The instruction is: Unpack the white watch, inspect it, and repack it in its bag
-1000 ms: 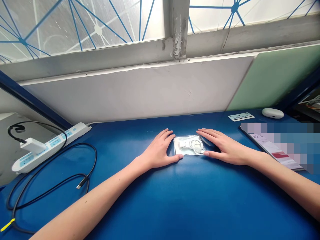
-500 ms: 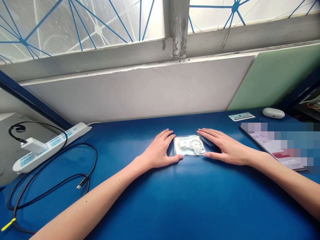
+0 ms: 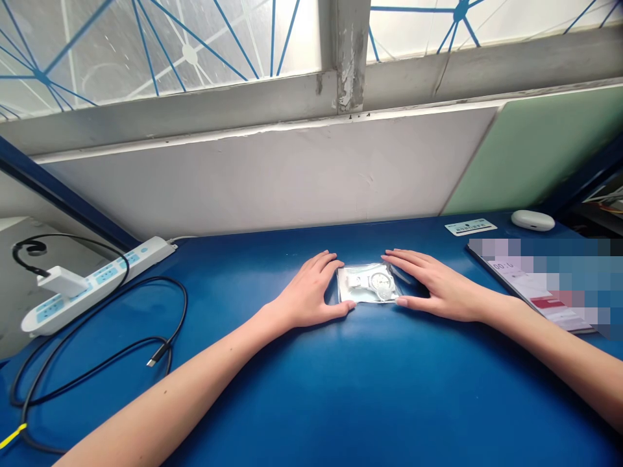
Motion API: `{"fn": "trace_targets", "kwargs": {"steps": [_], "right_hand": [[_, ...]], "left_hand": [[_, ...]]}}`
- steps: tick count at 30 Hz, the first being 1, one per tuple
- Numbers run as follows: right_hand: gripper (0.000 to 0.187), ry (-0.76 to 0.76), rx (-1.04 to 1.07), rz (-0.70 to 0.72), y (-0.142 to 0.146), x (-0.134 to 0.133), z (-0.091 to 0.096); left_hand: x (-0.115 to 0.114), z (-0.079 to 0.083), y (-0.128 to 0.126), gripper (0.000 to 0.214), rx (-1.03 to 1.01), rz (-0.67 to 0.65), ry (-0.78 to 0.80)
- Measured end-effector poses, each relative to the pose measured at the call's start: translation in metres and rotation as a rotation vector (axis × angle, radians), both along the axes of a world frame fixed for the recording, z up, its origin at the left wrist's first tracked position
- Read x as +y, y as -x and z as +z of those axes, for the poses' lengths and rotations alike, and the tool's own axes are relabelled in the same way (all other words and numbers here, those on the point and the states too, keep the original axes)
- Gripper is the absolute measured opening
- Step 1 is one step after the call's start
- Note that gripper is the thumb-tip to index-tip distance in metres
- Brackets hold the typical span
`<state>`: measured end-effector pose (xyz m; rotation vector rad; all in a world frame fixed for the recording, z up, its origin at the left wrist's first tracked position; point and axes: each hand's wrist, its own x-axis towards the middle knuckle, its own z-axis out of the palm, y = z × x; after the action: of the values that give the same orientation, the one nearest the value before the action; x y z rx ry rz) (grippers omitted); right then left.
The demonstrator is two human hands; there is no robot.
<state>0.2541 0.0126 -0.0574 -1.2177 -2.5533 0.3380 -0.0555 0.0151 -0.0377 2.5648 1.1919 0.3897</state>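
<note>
Head view: left hand (image 3: 311,292) and right hand (image 3: 440,285) both open, fingers extended, thumbs spread, gripping nothing. They flank a clear pouch (image 3: 359,297) lying flat on the blue table (image 3: 341,389), tips at its side edges; actual contact hard to tell. Pale watch (image 3: 382,283) inside it. Likely risks: slick film sliding on the smooth tabletop if pushed unevenly; thin edges slipping from fingertips; the watch shifting inside if the pouch gets tipped. Materials: pouch glossy, crinkly, roughly rectangular; watch dial round. Left: looped black rubbery-looking cable (image 3: 183,305), long white power strip (image 3: 150,253). Far right: rounded, smooth white case (image 3: 533,220), flat card (image 3: 470,226).
</note>
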Motion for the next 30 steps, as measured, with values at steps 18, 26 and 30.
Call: {"fn": "trace_targets", "kwargs": {"steps": [18, 26, 30], "right_hand": [[0.084, -0.047, 0.020, 0.042, 0.001, -0.003, 0.002], [0.036, -0.215, 0.157, 0.155, 0.013, -0.011, 0.007], [0.029, -0.128, 0.358, 0.057, 0.020, -0.016, 0.012]], "left_hand": [[0.001, 0.002, 0.001, 0.066, 0.032, -0.026, -0.014], [0.002, 0.002, 0.003, 0.048, -0.028, -0.086, -0.036], [0.001, 0.002, 0.003, 0.043, -0.039, -0.125, -0.045]]}}
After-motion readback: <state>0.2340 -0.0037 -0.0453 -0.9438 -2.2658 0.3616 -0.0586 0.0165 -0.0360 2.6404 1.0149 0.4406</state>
